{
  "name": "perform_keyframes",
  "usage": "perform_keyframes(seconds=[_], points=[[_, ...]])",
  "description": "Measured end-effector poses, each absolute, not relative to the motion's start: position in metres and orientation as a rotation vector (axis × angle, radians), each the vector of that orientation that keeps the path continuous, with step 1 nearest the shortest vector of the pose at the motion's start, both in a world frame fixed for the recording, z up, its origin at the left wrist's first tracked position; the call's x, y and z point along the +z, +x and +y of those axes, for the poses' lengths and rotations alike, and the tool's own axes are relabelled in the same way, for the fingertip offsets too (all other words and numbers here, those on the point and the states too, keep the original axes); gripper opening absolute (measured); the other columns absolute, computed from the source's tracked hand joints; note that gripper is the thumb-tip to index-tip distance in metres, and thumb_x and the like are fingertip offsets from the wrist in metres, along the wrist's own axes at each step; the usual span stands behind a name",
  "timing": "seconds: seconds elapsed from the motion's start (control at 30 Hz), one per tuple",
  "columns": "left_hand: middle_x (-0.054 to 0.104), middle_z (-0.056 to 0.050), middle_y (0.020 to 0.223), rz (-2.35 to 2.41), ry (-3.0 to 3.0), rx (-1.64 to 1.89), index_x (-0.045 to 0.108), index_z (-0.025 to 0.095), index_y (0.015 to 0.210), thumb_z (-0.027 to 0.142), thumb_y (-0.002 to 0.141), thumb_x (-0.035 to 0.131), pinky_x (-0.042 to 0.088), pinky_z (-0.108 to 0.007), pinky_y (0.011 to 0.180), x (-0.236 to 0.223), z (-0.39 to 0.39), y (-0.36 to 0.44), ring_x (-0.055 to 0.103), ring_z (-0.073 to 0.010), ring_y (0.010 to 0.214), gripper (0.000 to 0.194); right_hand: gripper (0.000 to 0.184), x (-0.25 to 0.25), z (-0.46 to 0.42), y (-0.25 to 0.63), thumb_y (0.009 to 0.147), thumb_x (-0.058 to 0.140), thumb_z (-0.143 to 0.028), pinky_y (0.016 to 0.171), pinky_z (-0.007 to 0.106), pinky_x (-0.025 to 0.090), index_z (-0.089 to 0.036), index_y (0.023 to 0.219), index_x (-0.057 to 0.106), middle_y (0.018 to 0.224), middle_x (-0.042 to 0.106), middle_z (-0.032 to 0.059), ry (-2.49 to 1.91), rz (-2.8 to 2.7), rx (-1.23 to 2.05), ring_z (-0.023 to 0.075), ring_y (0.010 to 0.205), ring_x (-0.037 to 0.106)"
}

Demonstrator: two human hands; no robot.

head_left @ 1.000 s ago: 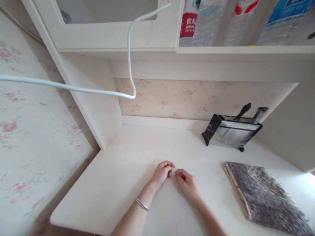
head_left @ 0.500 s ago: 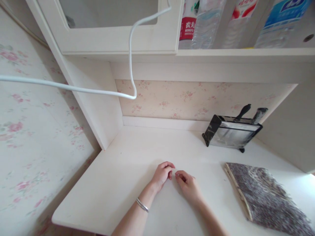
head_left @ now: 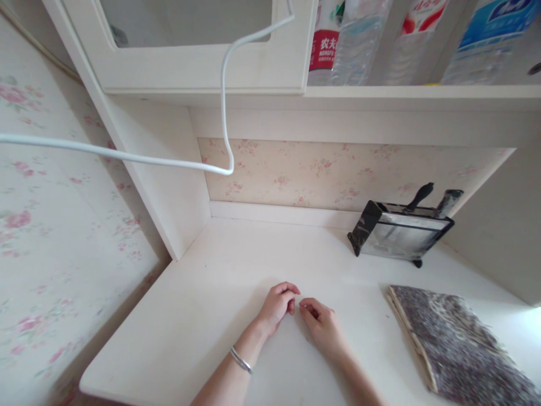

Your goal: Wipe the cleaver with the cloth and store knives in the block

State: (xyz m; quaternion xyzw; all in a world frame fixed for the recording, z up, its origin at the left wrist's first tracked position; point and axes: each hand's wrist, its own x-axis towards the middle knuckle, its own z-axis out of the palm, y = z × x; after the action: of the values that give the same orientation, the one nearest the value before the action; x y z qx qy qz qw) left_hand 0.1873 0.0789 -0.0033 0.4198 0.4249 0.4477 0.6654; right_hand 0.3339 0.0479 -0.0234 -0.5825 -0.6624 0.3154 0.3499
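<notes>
My left hand rests on the white desk top, its fingers loosely curled inward and nothing visible in them. A silver bangle circles that wrist. Just to its right lies my right hand, also curled, with thumb and forefinger close together and no object showing between them. A small gap separates the fingertips of the two hands. To the right of my right hand lies a folded grey-brown, fuzzy cloth with a pale edge.
A knife block with black ends and two handles stands at the back right. Overhead, a shelf holds several plastic bottles beside a cabinet door. A white cable hangs across the upper left, near flowered wallpaper.
The view has shifted slightly, so the desk, knife block and cloth appear a little lower. Both hands keep nearly the same pose.
</notes>
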Motion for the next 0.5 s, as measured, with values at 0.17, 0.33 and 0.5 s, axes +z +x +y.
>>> perform_keyframes(seconds=[0.17, 0.33, 0.5], points=[[0.047, 0.006, 0.047, 0.965, 0.957, 1.008, 0.062, 0.015, 0.076, 0.018, 0.065, 0.050, 0.031, -0.023, 0.048, -0.003, 0.079, 0.188, 0.041, -0.0088, 0.046, 0.016, 0.026, -0.024, 0.046, 0.335, 0.085, 0.045, -0.035, 0.057, 0.028, 0.038, -0.020, 0.089, 0.065, 0.068, 0.065, 0.0014, -1.490, -1.722, 0.811, 0.0170, 0.060, 0.055], [0.047, 0.006, 0.047, 0.974, 0.959, 1.010, 0.062, 0.015, 0.076, 0.018, 0.065, 0.050, 0.031, -0.024, 0.048, -0.002, 0.079, 0.188, 0.041, -0.0089, 0.046, 0.016, 0.026, -0.025, 0.047, 0.335, 0.085, 0.046, -0.037, 0.059, 0.029, 0.039, -0.020, 0.089, 0.066, 0.068, 0.065, 0.0018, -1.484, -1.717, 0.820, 0.0179, 0.060, 0.056], [0.046, 0.006, 0.049, 0.975, 0.957, 1.009, 0.061, 0.016, 0.078, 0.017, 0.065, 0.050, 0.031, -0.023, 0.049, -0.001, 0.077, 0.188, 0.041, -0.0086, 0.048, 0.017, 0.029, 0.000, 0.036, 0.326, 0.085, 0.050, -0.043, 0.058, 0.030, 0.044, -0.019, 0.087, 0.067, 0.070, 0.065, 0.0034, -1.420, -1.541, 0.866, 0.0190, 0.063, 0.058]])
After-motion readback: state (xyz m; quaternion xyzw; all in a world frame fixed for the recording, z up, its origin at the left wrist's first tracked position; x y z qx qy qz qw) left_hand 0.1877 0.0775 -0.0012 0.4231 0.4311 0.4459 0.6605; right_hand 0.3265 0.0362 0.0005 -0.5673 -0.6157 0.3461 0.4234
